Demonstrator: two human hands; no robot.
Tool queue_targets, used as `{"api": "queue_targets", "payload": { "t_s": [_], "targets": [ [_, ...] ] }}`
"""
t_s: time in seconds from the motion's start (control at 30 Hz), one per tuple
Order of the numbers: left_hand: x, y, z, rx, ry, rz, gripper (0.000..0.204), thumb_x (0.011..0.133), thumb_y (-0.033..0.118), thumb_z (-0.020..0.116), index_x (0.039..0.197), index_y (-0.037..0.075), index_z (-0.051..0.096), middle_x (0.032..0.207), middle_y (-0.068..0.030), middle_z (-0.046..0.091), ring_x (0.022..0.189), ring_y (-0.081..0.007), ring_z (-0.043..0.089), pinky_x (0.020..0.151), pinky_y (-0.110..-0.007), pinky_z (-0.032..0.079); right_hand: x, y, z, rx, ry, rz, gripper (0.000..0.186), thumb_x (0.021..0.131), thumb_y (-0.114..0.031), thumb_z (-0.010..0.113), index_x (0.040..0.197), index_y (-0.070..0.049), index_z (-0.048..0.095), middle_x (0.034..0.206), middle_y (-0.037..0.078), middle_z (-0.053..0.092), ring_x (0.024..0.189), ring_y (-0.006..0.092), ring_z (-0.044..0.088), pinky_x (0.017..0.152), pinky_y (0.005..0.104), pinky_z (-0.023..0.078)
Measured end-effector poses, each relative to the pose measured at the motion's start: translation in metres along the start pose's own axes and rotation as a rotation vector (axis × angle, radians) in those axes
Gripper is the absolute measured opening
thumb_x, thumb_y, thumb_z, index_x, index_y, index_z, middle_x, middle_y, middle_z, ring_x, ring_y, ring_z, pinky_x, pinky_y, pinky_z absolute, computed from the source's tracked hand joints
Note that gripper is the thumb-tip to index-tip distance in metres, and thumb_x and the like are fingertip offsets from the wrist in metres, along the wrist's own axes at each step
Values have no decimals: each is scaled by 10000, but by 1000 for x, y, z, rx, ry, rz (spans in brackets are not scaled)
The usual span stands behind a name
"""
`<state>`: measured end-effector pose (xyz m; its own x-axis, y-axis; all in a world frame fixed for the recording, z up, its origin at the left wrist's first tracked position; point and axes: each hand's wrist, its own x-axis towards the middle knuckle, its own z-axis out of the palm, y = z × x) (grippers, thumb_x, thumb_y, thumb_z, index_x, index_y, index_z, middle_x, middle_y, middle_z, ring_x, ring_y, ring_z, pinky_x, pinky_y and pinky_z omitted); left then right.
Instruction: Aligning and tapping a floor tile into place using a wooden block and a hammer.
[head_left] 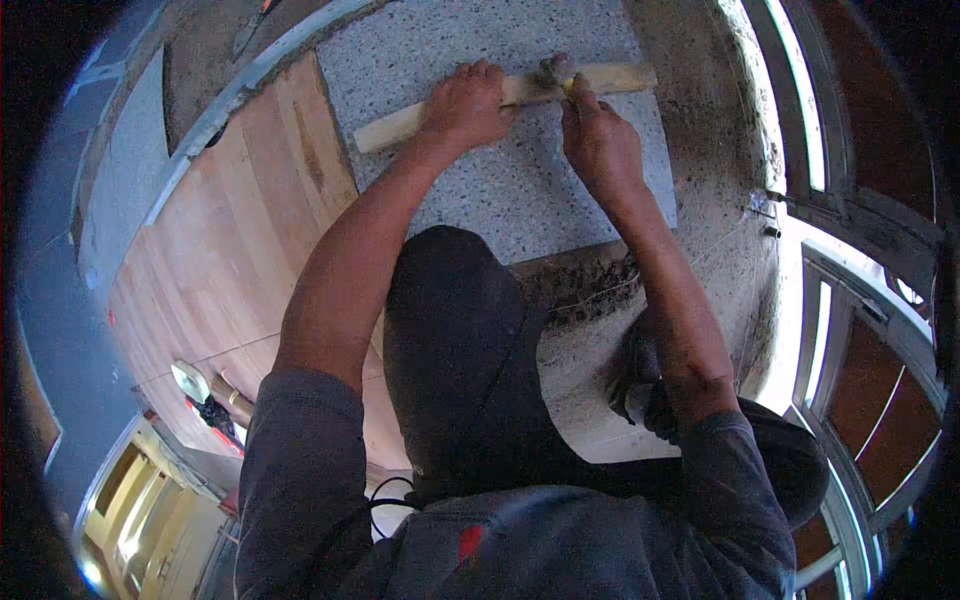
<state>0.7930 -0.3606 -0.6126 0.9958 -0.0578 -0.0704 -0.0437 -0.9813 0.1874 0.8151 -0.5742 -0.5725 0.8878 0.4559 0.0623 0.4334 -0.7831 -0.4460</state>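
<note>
A long pale wooden batten [390, 128] lies slantwise across a grey speckled stone-like tile [500, 190]. My left hand [468, 105] is wrapped over the batten left of its middle. In my right hand [602, 145] is a hammer [556, 70], gripped by its handle. The hammer's head is at the batten, right of my left hand. It is slightly blurred, and I cannot tell whether it touches the wood. My right thumb and fingers are closed, and my palm hides part of the handle.
Wood-look planks [225, 220] border the tile on the left. Rough, dusty floor [700, 130] runs along its right side, with dark crumbly soil [580, 285] at its near edge. A metal-framed door or window [850, 260] stands at the right. My bent knee [450, 290] is close to the tile.
</note>
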Motion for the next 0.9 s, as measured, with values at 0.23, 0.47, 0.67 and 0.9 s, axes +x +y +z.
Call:
{"api": "queue_targets", "payload": {
  "t_s": [0.23, 0.47, 0.67, 0.9],
  "targets": [
    [-1, 4, 0, -2, -1, -38, 541, 829, 346, 743, 1216, -11, 618, 1213, -202, 642, 1132, -388, 645, 969, -494, 548, 0, 4, 4, -25, -30, -11, 423, 1000, -224, 605, 1385, -51, 579, 906, 264, 720, 789, 455, 709, 670, 544, 573],
    [-2, 5, -12, -6, -88, -44, 501, 846, 343, 745, 1198, 3, 636, 1219, -192, 648, 1183, -369, 622, 976, -493, 540, 1, 6, 6, -25, 40, -72, 461, 974, -197, 612, 1398, -28, 555, 878, 263, 713, 748, 447, 708, 639, 535, 571],
    [-2, 5, -13, -41, -100, -42, 503, 850, 357, 757, 1195, 15, 626, 1216, -187, 643, 1171, -364, 625, 1003, -494, 525, 4, -4, -1, -19, 35, -77, 475, 961, -204, 610, 1393, -25, 531, 887, 267, 706, 736, 442, 709, 630, 534, 573],
    [0, 4, -6, -37, -113, -47, 543, 838, 352, 773, 1223, 5, 608, 1219, -188, 638, 1208, -358, 602, 1016, -488, 519, -1, -29, -3, -25, 3, 10, 406, 996, -220, 605, 1349, -19, 590, 915, 285, 709, 784, 463, 706, 650, 554, 567]
  ]
}}
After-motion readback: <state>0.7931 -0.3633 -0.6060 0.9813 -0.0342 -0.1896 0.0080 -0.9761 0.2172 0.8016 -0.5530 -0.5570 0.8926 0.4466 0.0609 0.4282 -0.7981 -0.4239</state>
